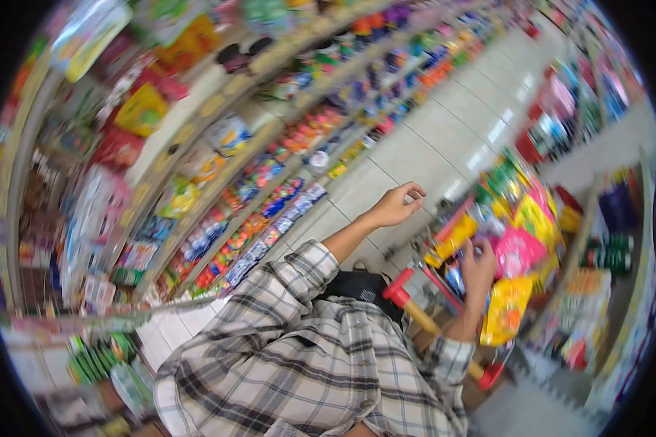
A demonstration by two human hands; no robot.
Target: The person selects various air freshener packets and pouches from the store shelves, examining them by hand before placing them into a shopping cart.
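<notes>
My left hand (397,205) is above the tiled floor, its fingers loosely curled and apart, with nothing visible in it. Over a shopping cart piled with colourful packets, my right hand (478,266) is beside a bright pink packet (518,253), its fingers bent and spaced apart; no grip on a packet can be made out. A yellow packet (506,309) lies below that hand, and another yellow packet (455,239) is to its upper left. The cart's handle (420,316), a tan bar with red ends, runs close to my plaid shirt.
Shelves (219,109) full of packaged goods curve along the left. A tiled aisle (444,138) stretches away to the upper right. More shelving with green packages (606,255) stands at the right. Green packets (98,358) lie at the lower left.
</notes>
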